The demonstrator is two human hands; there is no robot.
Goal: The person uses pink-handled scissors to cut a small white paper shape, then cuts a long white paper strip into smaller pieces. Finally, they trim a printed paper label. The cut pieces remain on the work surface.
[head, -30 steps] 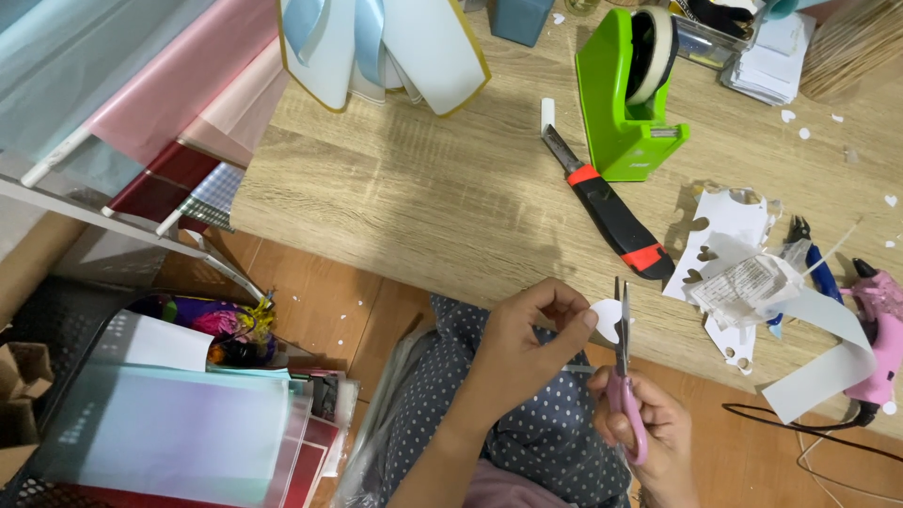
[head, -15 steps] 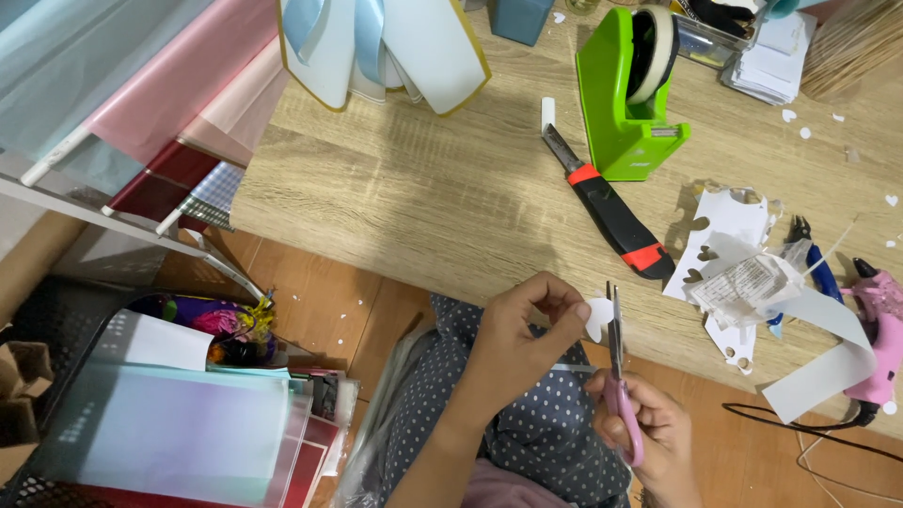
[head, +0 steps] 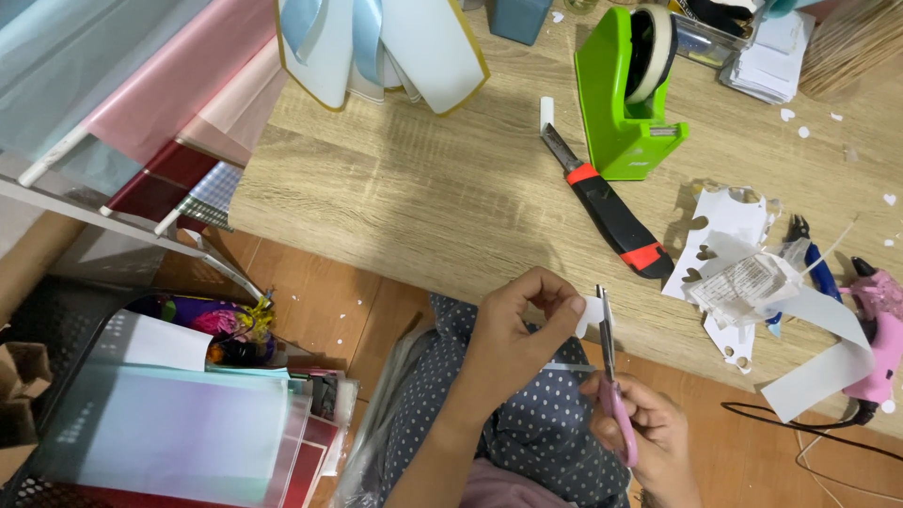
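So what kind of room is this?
Probably a craft or gift-wrapping corner. A wooden table holds a green tape dispenser, a pink glue gun and paper scraps, with rolls of coloured wrapping sheets beside it.

The left hand (head: 513, 325) pinches a small white paper piece (head: 591, 313) against pink-handled scissors (head: 613, 395) held by the right hand (head: 654, 437).

Green tape dispenser (head: 625, 103), utility knife (head: 607, 204), pink glue gun (head: 877, 329) on wooden table (head: 423, 188)

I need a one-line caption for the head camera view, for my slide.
Left hand holds a small white paper piece while right hand cuts it with pink-handled scissors beside a wooden table.
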